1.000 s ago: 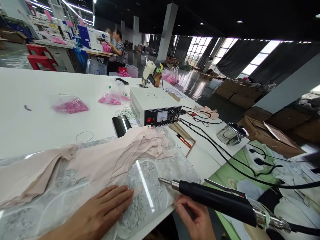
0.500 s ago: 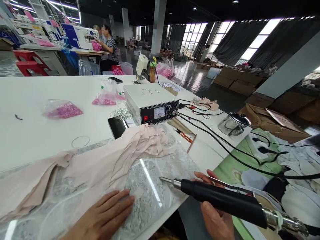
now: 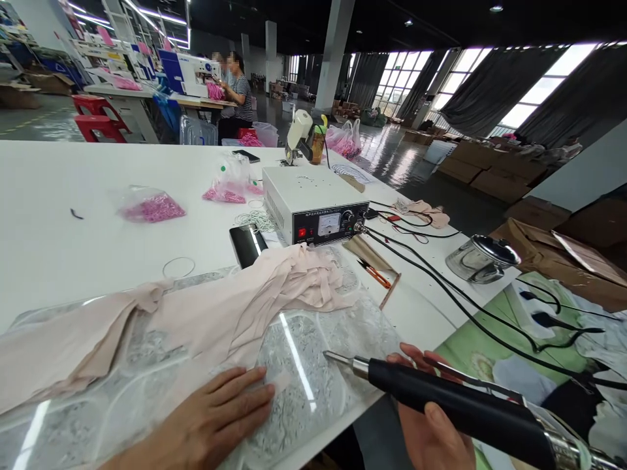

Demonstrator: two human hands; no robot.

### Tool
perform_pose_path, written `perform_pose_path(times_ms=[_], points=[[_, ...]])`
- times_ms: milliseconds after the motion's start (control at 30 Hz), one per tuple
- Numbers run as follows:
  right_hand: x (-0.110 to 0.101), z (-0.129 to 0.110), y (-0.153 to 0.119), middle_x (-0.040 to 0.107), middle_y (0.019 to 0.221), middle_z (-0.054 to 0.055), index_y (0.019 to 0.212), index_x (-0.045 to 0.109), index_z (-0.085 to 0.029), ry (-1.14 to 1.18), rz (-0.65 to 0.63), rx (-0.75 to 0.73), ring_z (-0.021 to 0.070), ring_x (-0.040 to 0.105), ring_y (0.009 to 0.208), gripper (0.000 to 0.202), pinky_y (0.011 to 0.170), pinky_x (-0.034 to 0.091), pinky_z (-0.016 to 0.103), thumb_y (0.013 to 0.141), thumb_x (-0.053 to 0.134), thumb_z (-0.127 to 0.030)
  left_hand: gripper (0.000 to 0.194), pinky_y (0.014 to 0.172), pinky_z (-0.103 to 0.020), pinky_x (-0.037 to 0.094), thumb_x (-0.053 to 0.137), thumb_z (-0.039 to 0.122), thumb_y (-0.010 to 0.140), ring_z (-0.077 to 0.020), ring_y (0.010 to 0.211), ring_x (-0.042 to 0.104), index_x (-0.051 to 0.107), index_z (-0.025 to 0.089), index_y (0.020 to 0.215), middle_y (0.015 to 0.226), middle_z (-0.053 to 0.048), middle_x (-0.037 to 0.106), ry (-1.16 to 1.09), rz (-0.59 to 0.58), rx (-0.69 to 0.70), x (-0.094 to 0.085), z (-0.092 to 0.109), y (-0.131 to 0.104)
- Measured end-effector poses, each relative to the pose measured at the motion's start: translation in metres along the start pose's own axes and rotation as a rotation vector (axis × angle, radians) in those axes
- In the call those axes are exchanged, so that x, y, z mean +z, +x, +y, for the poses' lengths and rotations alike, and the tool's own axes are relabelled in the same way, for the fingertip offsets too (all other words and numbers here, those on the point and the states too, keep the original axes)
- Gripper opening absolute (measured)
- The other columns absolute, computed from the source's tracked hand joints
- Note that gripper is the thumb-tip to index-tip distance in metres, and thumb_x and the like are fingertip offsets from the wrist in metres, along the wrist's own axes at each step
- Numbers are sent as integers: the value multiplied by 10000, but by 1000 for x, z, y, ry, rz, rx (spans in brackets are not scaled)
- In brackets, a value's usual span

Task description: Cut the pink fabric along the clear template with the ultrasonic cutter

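Observation:
My left hand (image 3: 220, 411) lies flat, palm down, fingers slightly apart, on the lower edge of pale pink fabric (image 3: 245, 300) and the clear-covered, marbled mat (image 3: 313, 365). At lower right my right hand (image 3: 431, 418) is wrapped round a black handheld tool (image 3: 441, 398), whose pointed metal tip is directed left over the mat. Layered fabric strips spread from the mat's middle toward the left edge. Behind them a white control box (image 3: 313, 196) shows a red lit switch and a dial; black cables run from it to the right.
A phone (image 3: 247, 245), orange snips (image 3: 375, 273) and bags of pink pieces (image 3: 154, 205) lie on the white table (image 3: 59, 248). A glass jar (image 3: 482, 259) stands near its right edge. A person (image 3: 239, 91) sits at a sewing machine (image 3: 189, 72) behind.
The view has shifted, so the table items appear farther right. My right hand still holds the black tool, and my left hand remains flat on the fabric and mat.

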State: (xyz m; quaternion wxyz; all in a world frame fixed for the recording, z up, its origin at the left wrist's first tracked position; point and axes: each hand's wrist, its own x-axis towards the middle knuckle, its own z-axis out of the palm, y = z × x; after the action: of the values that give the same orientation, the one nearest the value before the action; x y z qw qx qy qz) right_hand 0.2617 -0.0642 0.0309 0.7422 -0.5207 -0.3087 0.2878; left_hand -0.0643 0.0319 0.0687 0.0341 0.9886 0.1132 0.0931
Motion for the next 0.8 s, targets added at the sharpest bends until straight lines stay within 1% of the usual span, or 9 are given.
perform_pose_path(times_ms=[100, 200, 267, 333, 400, 500, 600, 667, 800], points=[[16, -7, 2, 676, 1162, 61, 1113, 647, -289, 122, 47, 60, 295, 695, 999, 320, 912, 547, 537, 827, 676, -431, 466, 1208, -357, 319, 343, 161, 1085, -189, 1459, 397, 416, 231, 1540, 1511, -16, 522, -45, -28, -50, 3, 1, -2], [31, -12, 7, 649, 1106, 48, 1060, 670, -279, 206, 109, 48, 241, 669, 900, 247, 863, 559, 490, 867, 600, -415, 467, 1221, -402, 307, 320, 150, 1085, -205, 1471, 376, 444, 257, 1523, 1496, -18, 541, -98, 28, -129, 14, 7, -6], [39, -13, 11, 623, 1037, 42, 997, 689, -260, 259, 148, 9, 197, 619, 780, 221, 761, 565, 432, 866, 573, -395, 471, 1221, -413, 314, 349, 137, 1072, -216, 1464, 392, 463, 265, 1511, 1478, -26, 561, -140, 54, -153, 19, 10, -7], [45, -15, 14, 603, 956, 32, 920, 697, -242, 302, 151, -21, 161, 563, 668, 206, 635, 538, 367, 834, 586, -393, 486, 1219, -413, 318, 361, 116, 1059, -218, 1456, 405, 467, 268, 1508, 1479, -27, 558, -165, 50, -164, 20, 12, -7], [51, -18, 15, 593, 891, 22, 869, 697, -232, 325, 103, -36, 140, 539, 591, 205, 548, 502, 328, 802, 608, -404, 504, 1220, -406, 312, 372, 100, 1047, -211, 1453, 409, 459, 273, 1513, 1487, -17, 548, -176, 47, -173, 17, 10, -6], [61, -23, 13, 580, 816, 13, 850, 695, -227, 328, -25, -42, 139, 555, 539, 220, 497, 496, 316, 790, 618, -423, 554, 1222, -377, 301, 448, 91, 1014, -202, 1458, 396, 414, 262, 1540, 1503, -5, 529, -191, 19, -122, 10, 6, -4], [71, -27, 9, 567, 773, 1, 856, 683, -226, 328, -151, -55, 142, 577, 541, 218, 496, 512, 308, 802, 620, -427, 592, 1222, -370, 292, 492, 102, 1002, -208, 1473, 364, 367, 240, 1564, 1532, -11, 487, -178, -38, -62, 6, 2, -3], [76, -28, 7, 566, 770, -5, 864, 669, -230, 317, -214, -74, 137, 581, 546, 210, 510, 525, 305, 816, 620, -429, 574, 1224, -378, 286, 482, 110, 1014, -213, 1480, 348, 369, 236, 1563, 1544, -13, 468, -163, -48, -64, 6, 1, -3], [83, -30, 5, 560, 772, -9, 871, 648, -247, 263, -277, -99, 142, 583, 540, 189, 513, 537, 320, 839, 610, -429, 591, 1214, -367, 313, 521, 87, 987, -212, 1471, 365, 403, 247, 1544, 1525, -9, 491, -169, -43, -78, 4, 1, -1]])
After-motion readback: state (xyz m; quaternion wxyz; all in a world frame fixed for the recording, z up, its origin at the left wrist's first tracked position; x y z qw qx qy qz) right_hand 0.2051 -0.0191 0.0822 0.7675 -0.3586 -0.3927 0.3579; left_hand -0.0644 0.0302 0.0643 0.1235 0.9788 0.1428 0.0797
